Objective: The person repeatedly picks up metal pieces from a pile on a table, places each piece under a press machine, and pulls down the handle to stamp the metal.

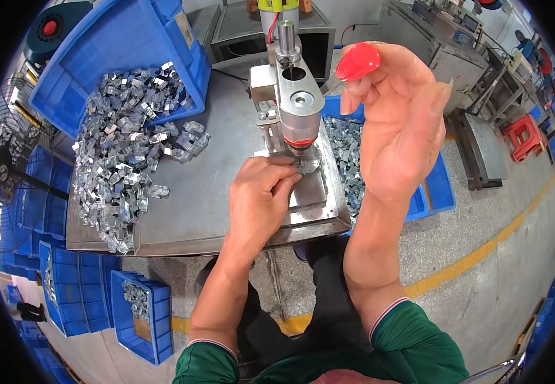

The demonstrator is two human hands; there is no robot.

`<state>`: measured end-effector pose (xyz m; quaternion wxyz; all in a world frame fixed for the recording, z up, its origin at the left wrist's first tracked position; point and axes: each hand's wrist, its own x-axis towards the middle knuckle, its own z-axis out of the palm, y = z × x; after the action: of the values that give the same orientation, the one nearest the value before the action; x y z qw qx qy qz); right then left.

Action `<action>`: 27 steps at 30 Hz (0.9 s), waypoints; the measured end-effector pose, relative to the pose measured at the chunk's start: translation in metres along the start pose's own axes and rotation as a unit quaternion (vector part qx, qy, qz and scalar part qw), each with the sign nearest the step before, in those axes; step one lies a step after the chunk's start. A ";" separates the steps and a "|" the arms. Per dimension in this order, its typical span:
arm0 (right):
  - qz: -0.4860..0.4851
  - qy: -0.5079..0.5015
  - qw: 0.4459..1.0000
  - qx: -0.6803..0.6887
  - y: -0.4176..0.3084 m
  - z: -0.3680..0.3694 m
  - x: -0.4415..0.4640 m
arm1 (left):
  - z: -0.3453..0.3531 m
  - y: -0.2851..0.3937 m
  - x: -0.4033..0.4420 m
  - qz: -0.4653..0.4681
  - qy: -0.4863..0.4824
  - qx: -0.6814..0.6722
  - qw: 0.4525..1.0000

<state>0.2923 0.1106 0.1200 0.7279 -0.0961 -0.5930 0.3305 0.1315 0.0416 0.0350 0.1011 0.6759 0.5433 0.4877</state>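
My left hand (261, 192) is at the base of a bench press (300, 105), just below its ram. Its thumb and fingers are pinched together at the metal fixture (307, 185), and what they hold is hidden. A shiny small piece (309, 166) lies on the fixture beside the fingertips. Raised at the right of the press, my right hand (399, 121) has its palm towards me. Its fingers curl round a glossy red knob (359, 62), while the thumb stands away from it.
Small shiny metal-and-clear parts (120, 160) are heaped on the steel table (194, 211), spilling from a tipped blue crate (79, 64). Another blue bin (440, 185) with similar parts stands right of the press. Blue crates (79, 297) are on the floor at left, a red stool (524, 136) at right.
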 end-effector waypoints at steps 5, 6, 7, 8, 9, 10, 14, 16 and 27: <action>-0.007 -0.007 1.000 0.029 -0.002 0.000 -0.001 | -0.001 0.000 0.000 0.007 -0.002 0.002 1.000; -0.012 -0.008 0.999 0.050 -0.002 0.000 -0.001 | -0.001 0.000 0.000 0.010 -0.002 0.004 1.000; -0.016 -0.007 0.999 0.041 -0.002 0.000 -0.001 | -0.001 0.000 0.000 0.011 -0.001 0.005 1.000; -0.021 -0.007 0.999 0.031 -0.002 0.000 -0.001 | -0.001 0.000 -0.001 0.013 -0.001 0.007 1.000; -0.025 -0.006 0.999 0.022 -0.001 0.000 -0.001 | -0.001 0.000 0.000 0.015 0.000 0.009 1.000; -0.017 -0.007 1.000 0.013 -0.001 -0.001 -0.001 | 0.000 0.001 -0.001 0.013 0.005 0.013 1.000; -0.017 0.016 1.000 0.017 -0.001 0.003 0.000 | 0.003 0.003 -0.001 0.002 0.018 0.021 1.000; -0.026 0.028 0.999 0.032 -0.002 0.006 0.001 | 0.003 0.004 0.000 0.001 0.023 0.024 0.999; -0.021 0.035 0.998 0.044 -0.002 0.007 0.001 | 0.006 0.003 0.000 0.000 0.036 0.027 0.999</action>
<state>0.2869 0.1077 0.1235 0.7586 -0.0632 -0.5538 0.3373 0.1380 0.0433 0.0338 0.0626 0.6603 0.5596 0.4969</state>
